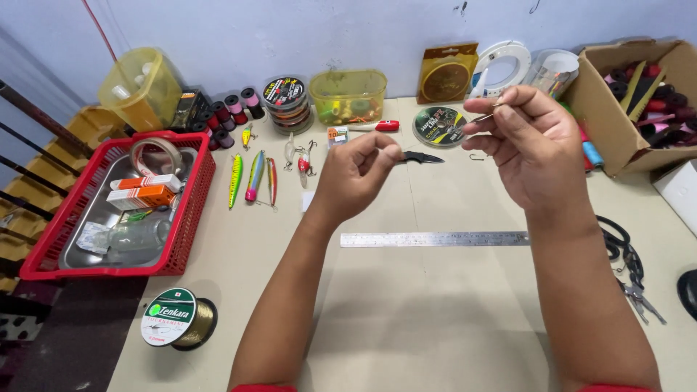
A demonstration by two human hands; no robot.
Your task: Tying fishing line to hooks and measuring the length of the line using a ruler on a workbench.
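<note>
Both my hands are raised above the beige table [435, 305]. My right hand [530, 141] pinches a small metal fishing hook [495, 111] between thumb and forefinger. My left hand [356, 170] has its thumb and forefinger pinched together; whatever is in the pinch is too thin to see. Beyond my left fingertips a small black folding knife [422, 157] lies on the table. A loose hook [475, 157] rests next to it. A steel ruler [434, 239] lies flat below both hands.
A red basket [190, 210] with a metal tray, boxes and a tape roll stands at the left, several fishing lures [254, 178] beside it. A line spool [176, 318] lies near the front. Spools and yellow tubs [348, 94] line the back, with a cardboard box [639, 94] and pliers [632, 272] at the right.
</note>
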